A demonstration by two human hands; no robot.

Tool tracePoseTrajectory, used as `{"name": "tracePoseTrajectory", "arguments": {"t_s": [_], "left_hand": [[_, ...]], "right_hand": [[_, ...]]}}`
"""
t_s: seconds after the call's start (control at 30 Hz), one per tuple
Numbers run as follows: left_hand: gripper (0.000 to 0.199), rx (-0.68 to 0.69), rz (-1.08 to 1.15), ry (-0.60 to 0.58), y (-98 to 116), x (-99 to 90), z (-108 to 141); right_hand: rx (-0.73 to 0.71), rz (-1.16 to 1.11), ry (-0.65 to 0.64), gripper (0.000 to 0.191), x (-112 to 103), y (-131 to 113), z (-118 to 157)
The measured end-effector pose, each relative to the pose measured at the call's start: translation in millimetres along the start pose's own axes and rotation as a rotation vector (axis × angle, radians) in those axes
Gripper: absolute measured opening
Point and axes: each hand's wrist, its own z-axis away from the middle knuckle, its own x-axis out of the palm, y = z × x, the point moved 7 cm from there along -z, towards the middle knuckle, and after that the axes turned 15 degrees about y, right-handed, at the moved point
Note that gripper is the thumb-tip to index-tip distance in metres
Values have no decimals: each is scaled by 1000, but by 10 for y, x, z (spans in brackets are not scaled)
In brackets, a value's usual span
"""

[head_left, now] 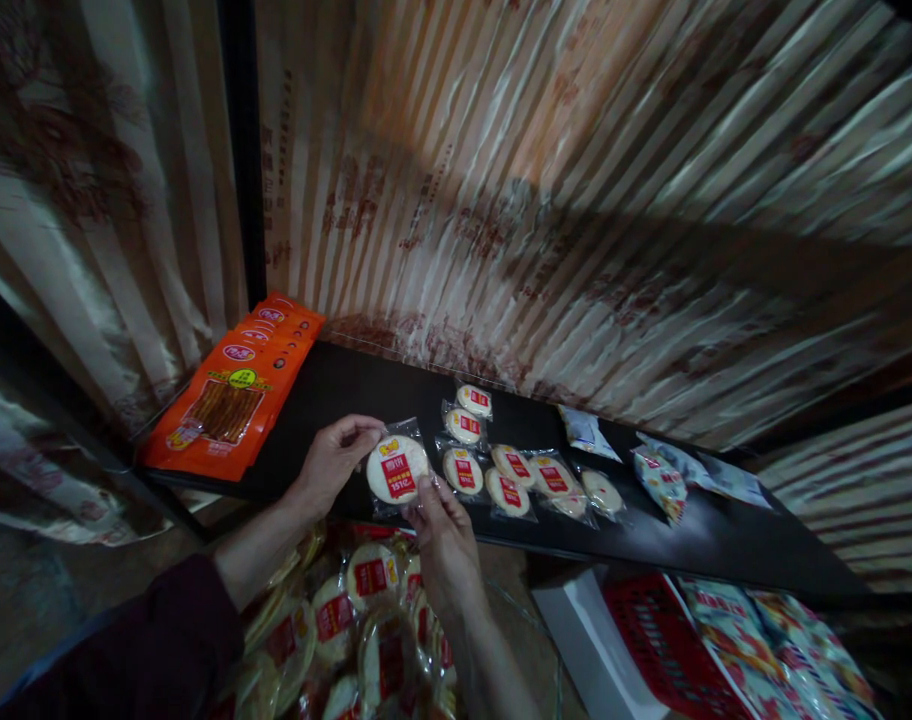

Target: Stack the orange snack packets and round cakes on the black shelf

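Note:
A round white cracker packet [397,468] with a red label is held up in front of the black shelf [351,385]. My left hand [341,455] pinches its upper left edge, and my right hand [441,515] grips its lower right edge. Just right of it on the shelf lie several similar cracker packets [463,470], some overlapping. Below my hands is a large heap of the same packets [334,612], partly hidden by my forearms.
Orange snack bags [235,400] lie stacked at the shelf's left end. Small bags [660,482] lie farther right. Below the shelf, a white box [595,640] and a red basket [662,640] stand beside colourful bags [771,640]. Patterned curtain [441,200] hangs behind.

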Motion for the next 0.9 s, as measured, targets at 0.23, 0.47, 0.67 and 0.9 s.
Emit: {"name": "tracePoseTrajectory", "arguments": {"t_s": [0.23,0.47,0.67,0.9], "left_hand": [[30,-38,108,-34,26,-8,-70],[31,-56,187,-56,24,12,-181],[34,-99,234,-10,58,34,-298],[35,-129,295,77,69,-19,-389]], "right_hand": [[31,-119,25,28,199,-26,-45],[60,-118,8,32,355,-34,-135],[78,-134,-25,29,473,-28,-226],[98,-151,-84,30,601,-9,-198]]}}
